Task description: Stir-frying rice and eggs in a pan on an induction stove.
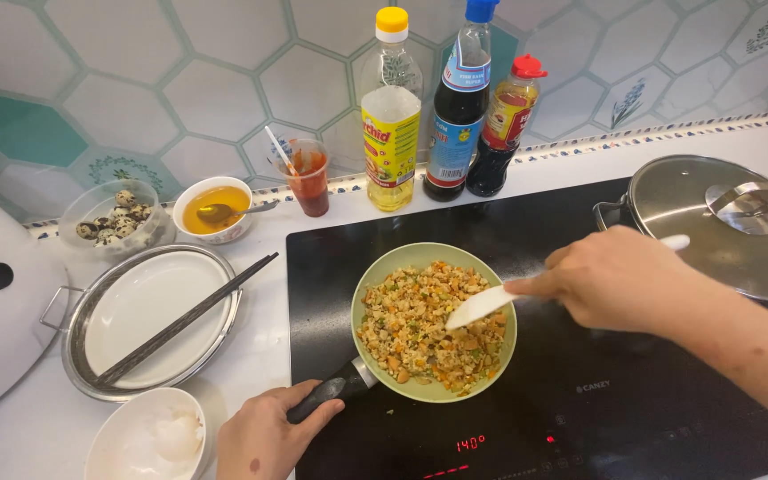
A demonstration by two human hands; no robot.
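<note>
The green pan of chopped filling sits on the black cooktop. Left hand grips its handle; right hand clasps a white spatula dipping into the pan.

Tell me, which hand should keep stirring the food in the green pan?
Probably the right hand: it holds the white spatula, whose blade is in the food. The left hand grips the pan's black handle, steadying the pan.

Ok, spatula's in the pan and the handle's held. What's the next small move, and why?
Probably sweep the white spatula through the diced mix toward the pan's near side. The right hand has its blade in the food, the left hand steadies the black handle, and the cooktop display is lit.
</note>
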